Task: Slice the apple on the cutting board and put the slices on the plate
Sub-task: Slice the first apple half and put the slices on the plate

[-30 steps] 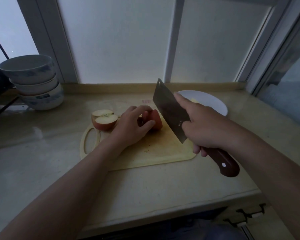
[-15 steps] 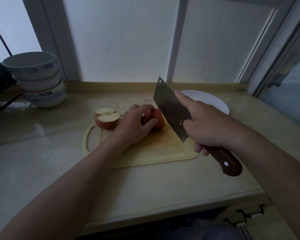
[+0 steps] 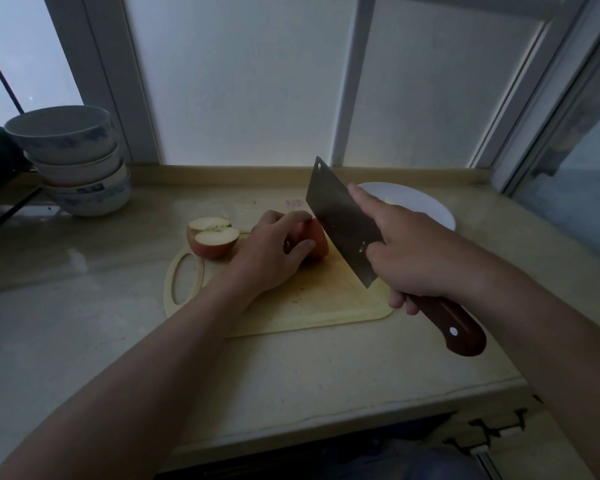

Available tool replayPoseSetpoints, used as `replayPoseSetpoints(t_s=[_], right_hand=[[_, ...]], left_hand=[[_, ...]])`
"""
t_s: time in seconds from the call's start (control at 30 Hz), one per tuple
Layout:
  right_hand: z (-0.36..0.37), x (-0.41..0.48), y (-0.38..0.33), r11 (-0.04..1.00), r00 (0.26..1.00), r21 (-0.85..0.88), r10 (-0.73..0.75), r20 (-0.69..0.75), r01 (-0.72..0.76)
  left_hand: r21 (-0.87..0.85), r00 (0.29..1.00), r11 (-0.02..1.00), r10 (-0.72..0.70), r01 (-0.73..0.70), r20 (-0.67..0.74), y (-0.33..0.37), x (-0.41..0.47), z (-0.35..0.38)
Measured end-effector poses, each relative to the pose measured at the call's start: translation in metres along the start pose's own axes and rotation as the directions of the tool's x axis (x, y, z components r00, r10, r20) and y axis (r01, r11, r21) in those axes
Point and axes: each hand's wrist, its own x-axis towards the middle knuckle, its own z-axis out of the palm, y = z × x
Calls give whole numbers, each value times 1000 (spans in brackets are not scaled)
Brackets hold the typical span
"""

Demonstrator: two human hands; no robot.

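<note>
Left hand curls its fingers over the red apple piece, pinning it to the pale yellow cutting board; right hand grips the wooden-handled steel cleaver, forefinger along the blade, probably for steering.

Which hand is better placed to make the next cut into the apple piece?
The right hand: it grips the cleaver, blade poised beside the apple piece. The left hand is busy steadying that piece.
</note>
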Motion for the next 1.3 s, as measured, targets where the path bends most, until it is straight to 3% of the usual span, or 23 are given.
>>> replayPoseSetpoints(t_s=[1.3], right_hand=[[11,-14,-10,988,996,-151,31,81,-19]], left_hand=[[-8,999,1000,-22,22,-28,2,2,-1]])
